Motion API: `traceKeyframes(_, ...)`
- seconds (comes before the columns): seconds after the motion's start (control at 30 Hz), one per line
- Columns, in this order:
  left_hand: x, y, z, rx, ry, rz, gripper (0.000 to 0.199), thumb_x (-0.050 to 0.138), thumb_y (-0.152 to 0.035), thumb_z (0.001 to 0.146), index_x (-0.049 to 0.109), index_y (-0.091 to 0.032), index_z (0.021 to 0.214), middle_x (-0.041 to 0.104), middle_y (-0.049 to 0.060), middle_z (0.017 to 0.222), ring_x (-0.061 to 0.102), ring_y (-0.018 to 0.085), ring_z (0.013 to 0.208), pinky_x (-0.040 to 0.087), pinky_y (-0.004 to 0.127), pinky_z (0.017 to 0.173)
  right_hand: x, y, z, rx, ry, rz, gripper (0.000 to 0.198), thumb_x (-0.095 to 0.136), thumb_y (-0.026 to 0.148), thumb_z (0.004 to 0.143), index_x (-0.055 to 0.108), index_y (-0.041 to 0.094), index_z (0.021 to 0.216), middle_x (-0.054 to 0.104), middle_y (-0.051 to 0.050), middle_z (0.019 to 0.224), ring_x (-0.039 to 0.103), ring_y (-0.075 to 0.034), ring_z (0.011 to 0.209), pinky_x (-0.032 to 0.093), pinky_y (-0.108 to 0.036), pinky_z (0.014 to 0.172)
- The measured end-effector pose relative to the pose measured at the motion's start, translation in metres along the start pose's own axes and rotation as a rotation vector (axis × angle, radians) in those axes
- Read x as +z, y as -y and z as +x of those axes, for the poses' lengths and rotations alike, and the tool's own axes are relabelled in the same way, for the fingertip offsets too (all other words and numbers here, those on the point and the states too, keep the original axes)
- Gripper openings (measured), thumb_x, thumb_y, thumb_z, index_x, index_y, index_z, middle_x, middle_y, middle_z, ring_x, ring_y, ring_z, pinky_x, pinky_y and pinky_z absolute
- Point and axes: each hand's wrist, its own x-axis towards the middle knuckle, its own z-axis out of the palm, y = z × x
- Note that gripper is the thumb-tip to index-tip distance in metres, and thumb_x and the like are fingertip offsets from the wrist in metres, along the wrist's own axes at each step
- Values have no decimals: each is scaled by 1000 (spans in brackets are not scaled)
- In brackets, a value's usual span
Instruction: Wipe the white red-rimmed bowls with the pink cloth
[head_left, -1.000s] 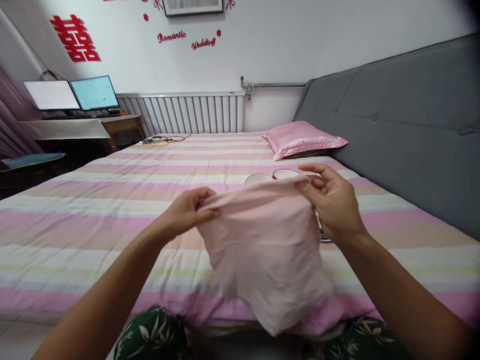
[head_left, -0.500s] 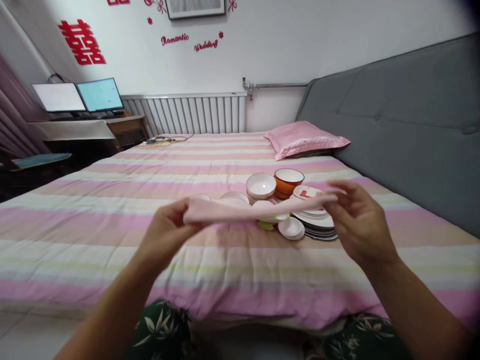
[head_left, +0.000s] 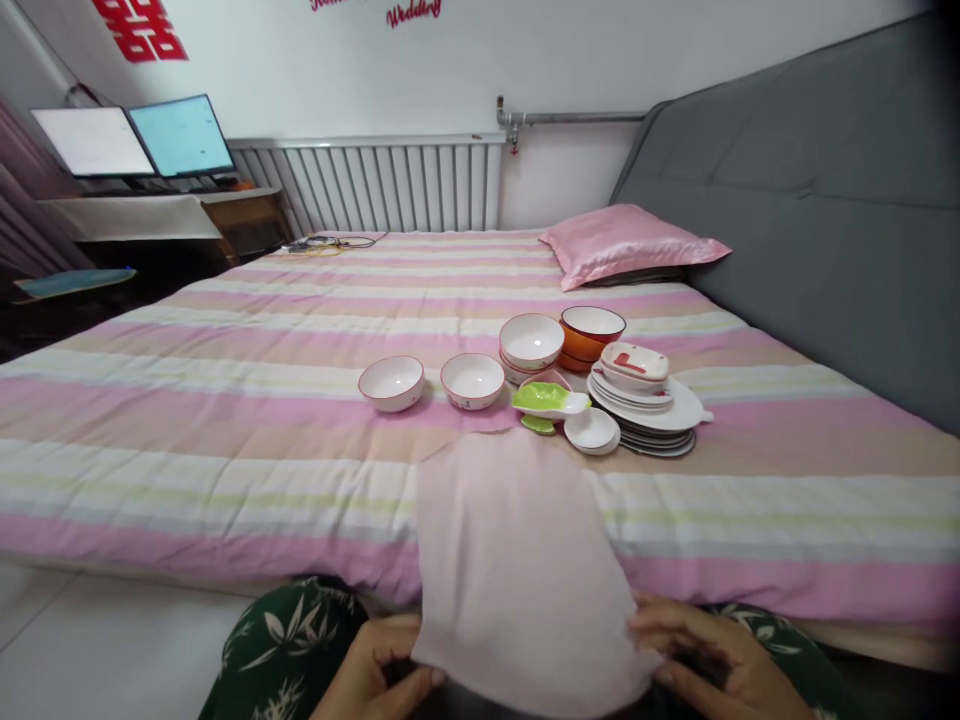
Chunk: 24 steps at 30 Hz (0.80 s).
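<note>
A pale pink cloth [head_left: 517,570] lies spread over the bed's front edge, its near end hanging toward my lap. My left hand [head_left: 382,665] pinches the cloth's near left corner. At its near right corner, my right hand [head_left: 712,655] holds the edge between thumb and fingers. Just past the cloth's far end are a green leaf-shaped dish [head_left: 544,400] and small white dishes [head_left: 592,430]. Two white bowls with red rims stand apart to the left, one the left bowl [head_left: 391,384], the other the middle bowl [head_left: 472,381].
Stacked white bowls [head_left: 531,342], orange bowls [head_left: 581,350] and a pile of plates [head_left: 690,405] stand on the striped bedspread [head_left: 225,400]. Farther back are a pink pillow [head_left: 634,245], grey headboard [head_left: 817,200], cables [head_left: 330,243], radiator [head_left: 375,185] and two monitors [head_left: 184,135].
Both hands have come down and back toward my lap with the cloth. It was held up taut in front of the dishes and now lies flat on the bed. The view has tilted downward.
</note>
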Motion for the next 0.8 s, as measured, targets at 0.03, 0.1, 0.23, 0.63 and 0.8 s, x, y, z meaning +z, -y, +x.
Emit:
traceKeyframes(0.03,-1,-2,-3,-6,24,4,29,57,-36,84,72,-16,71,66,5,71,57,16,68,42,23,65,0,1,-2,11,-10,4,27,69,42,71,73,24,90,73,-6,85,69,-21,75,57,-27,69)
traceKeyframes(0.1,-4,-6,-6,-35,57,7,29,56,-36,84,71,-15,71,66,5,70,56,16,66,42,23,64,0,5,-3,27,-60,23,28,69,45,70,73,23,86,72,-6,84,68,-20,73,57,-27,67)
traceKeyframes(0.23,-12,-9,-1,-101,92,-23,35,52,-39,86,69,-14,69,61,3,62,53,14,59,40,22,58,-4,16,11,-3,-57,-24,27,67,43,73,71,22,89,71,-5,83,67,-19,75,55,-26,68)
traceKeyframes(0.63,-66,-14,123,-25,-414,37,27,62,-42,71,64,-16,68,60,-1,56,54,14,53,40,22,49,6,35,169,-404,-356,-205,26,56,28,82,64,21,105,70,-4,95,66,-18,85,51,-30,79)
traceKeyframes(0.8,-73,8,153,-110,-562,255,38,61,-39,70,64,-17,101,65,2,63,60,18,58,41,24,51,26,17,195,-400,-534,-559,27,52,22,85,63,23,110,72,-3,88,68,-19,74,50,-28,67)
